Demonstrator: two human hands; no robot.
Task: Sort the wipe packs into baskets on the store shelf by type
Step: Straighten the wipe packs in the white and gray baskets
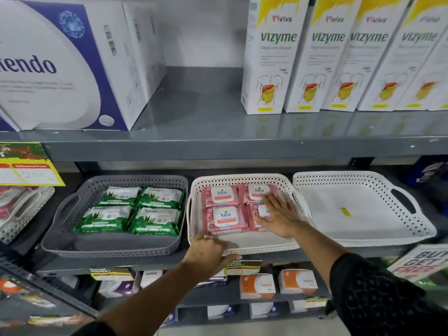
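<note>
Three baskets stand side by side on the middle shelf. The grey basket point(72, 204) on the left holds several green and white wipe packs point(135, 209). Several pink Kara wipe packs point(224, 207) fill the white middle basket point(244, 179). On the right is a white basket point(397, 187) with nothing in it but a small yellow sticker. My left hand point(208, 251) grips the front rim of the middle basket. My right hand point(278, 214) lies flat, fingers spread, on the right-hand pink packs.
White and purple boxes point(72, 64) and a row of tall Vizyme cartons point(327, 57) stand on the shelf above. Another basket point(21, 209) with pink packs sits at far left under a yellow price tag point(26, 166). Small boxes point(258, 286) line the shelf below.
</note>
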